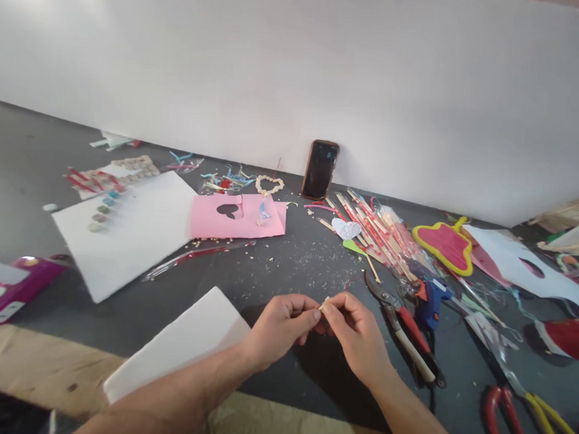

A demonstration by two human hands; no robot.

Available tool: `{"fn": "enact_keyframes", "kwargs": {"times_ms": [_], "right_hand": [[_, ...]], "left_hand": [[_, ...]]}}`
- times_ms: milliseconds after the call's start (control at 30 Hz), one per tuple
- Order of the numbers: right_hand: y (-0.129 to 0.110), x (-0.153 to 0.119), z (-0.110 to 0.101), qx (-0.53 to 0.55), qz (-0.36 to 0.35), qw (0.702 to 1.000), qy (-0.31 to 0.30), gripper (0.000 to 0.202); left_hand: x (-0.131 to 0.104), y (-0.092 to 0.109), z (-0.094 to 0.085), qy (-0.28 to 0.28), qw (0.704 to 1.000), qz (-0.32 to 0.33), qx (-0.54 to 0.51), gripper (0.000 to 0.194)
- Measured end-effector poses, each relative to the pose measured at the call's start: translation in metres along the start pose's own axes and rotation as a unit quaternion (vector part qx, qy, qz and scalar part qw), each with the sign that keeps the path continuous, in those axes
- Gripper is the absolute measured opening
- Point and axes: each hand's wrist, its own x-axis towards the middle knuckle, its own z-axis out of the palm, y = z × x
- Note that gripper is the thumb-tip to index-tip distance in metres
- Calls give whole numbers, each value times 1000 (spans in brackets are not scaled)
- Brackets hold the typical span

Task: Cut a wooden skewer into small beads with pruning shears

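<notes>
My left hand [288, 324] and my right hand [355, 332] meet above the dark tabletop, with fingertips pinched together. Between them is a small pale piece [323, 303] that looks like wood; the fingers cover most of it. Something reddish shows dimly beneath the fingers. Pale crumbs lie scattered beyond my hands. A heart-shaped ring of small pale pieces [269, 185] rests farther back, by the pink paper [204, 215]. Pliers with one red handle [413, 330] lie just right of my right hand. A white foam-like sheet [195, 333] lies beside my left forearm.
A phone [320, 170] leans against the white wall. Wrapped chopsticks [383, 231], a blue glue gun [433, 302] and scissors [511, 388] crowd the right side. A white board [138, 232] and a purple box-like object [18, 289] are at left.
</notes>
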Motion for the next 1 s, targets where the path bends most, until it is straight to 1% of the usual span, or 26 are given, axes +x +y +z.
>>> {"fn": "enact_keyframes", "kwargs": {"times_ms": [300, 400, 467, 533, 567, 633, 700, 733, 767, 867, 1000], "right_hand": [[2, 0, 2, -1, -2, 1000, 3, 20], [2, 0, 1, -8, -2, 1000, -5, 21], [2, 0, -4, -33, -7, 999, -8, 21], [2, 2, -14, -92, -22, 995, 12, 20], [2, 3, -19, -138, -37, 989, 28, 19], [4, 6, -29, -260, -71, 962, 38, 16], [7, 8, -36, -367, -90, 926, 15, 15], [9, 9, -38, -401, -92, 911, -1, 15], [11, 10, -38, -421, -89, 903, -14, 16], [15, 11, -36, -438, -88, 894, -29, 19], [8, 9, -40, -452, -94, 887, -23, 25]], "left_hand": [[0, -2, 0, 2, 1000, -1, -5, 27], [0, -2, 0, 5, 1000, 2, -1, 26], [0, -1, -1, 6, 1000, 1, -2, 26], [0, 0, -1, 10, 1000, -2, -10, 26], [0, 0, -1, 14, 1000, -3, -15, 26], [1, -1, -2, 20, 1000, -1, -18, 26], [1, -1, -3, 22, 1000, 4, -17, 26], [2, -2, -3, 23, 1000, 7, -17, 26], [2, -2, -4, 24, 1000, 9, -18, 26], [3, -2, -4, 26, 999, 15, -20, 27], [4, -3, -4, 26, 999, 20, -8, 29]]}}
